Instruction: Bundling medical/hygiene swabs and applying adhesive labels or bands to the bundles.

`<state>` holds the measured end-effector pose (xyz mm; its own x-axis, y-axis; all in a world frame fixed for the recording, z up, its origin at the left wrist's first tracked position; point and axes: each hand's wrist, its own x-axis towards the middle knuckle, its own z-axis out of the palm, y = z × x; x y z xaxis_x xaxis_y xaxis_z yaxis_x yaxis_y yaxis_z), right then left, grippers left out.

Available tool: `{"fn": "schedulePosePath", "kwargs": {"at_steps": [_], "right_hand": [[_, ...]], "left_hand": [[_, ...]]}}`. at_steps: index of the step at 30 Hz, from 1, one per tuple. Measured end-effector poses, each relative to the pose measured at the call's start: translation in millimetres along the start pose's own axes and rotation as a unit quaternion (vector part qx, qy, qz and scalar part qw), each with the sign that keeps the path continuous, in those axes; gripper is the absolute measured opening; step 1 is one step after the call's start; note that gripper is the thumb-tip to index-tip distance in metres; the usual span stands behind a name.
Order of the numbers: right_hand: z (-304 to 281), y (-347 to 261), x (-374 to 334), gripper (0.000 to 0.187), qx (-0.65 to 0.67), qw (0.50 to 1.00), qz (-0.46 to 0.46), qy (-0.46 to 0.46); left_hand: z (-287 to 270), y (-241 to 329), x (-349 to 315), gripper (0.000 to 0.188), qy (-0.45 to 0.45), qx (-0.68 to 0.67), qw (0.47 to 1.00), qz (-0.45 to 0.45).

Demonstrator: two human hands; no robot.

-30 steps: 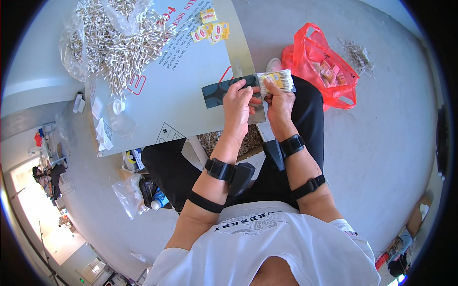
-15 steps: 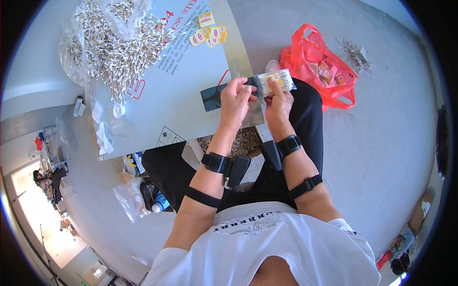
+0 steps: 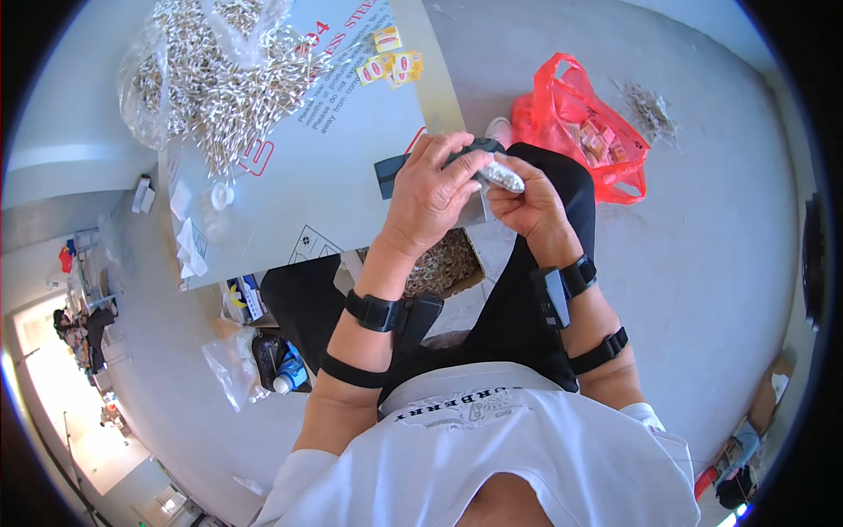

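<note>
A small pack of cotton swabs (image 3: 504,178) is held over the table's right edge, its white tips turned toward me. My right hand (image 3: 534,204) grips its right side between thumb and fingers. On the other side, the thumb and fingers of my left hand (image 3: 430,189) close on the pack's left end. A dark strip (image 3: 387,178) lies on the table beside my left hand, partly covered by it. Farther off on the tabletop are several small yellow-and-white labels (image 3: 386,39). At the far left spreads a big heap of loose cotton swabs (image 3: 224,97), partly under clear plastic.
The table (image 3: 290,193) has a printed metal-coloured top. Below its near edge sits an open carton (image 3: 465,279) of loose swabs. A red plastic bag (image 3: 549,105) with small packs stands on the floor at right, near a pile of scattered swabs (image 3: 648,112). A tape roll (image 3: 222,196) lies at left.
The pack has been tipped so its swab ends face me instead of its labelled side. My left hand has moved right onto it, and my right hand has shifted slightly down.
</note>
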<state>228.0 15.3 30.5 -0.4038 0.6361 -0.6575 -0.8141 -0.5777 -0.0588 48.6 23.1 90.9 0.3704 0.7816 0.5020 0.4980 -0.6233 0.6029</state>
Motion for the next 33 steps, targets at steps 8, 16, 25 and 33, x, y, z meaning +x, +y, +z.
{"fn": "schedulePosePath", "kwargs": {"at_steps": [8,16,25,33], "right_hand": [[18.3,41.0,16.3,0.018,-0.033,0.984,0.173,-0.019],[33.3,55.9,38.4,0.025,-0.110,0.972,0.204,0.047],[30.7,39.7,-6.4,0.013,-0.589,0.699,-0.402,-0.054],[44.4,46.6,-13.2,0.020,-0.693,0.512,-0.492,-0.125]], "left_hand": [[-31.5,-3.1,-41.6,0.027,-0.010,0.061,0.998,0.018],[-41.4,-26.8,-62.1,0.017,0.032,-0.106,0.987,-0.118],[-35.7,-35.4,-58.2,0.015,0.072,-0.099,0.985,-0.120],[-37.2,-33.1,-53.5,0.015,0.055,-0.086,0.988,-0.112]]}}
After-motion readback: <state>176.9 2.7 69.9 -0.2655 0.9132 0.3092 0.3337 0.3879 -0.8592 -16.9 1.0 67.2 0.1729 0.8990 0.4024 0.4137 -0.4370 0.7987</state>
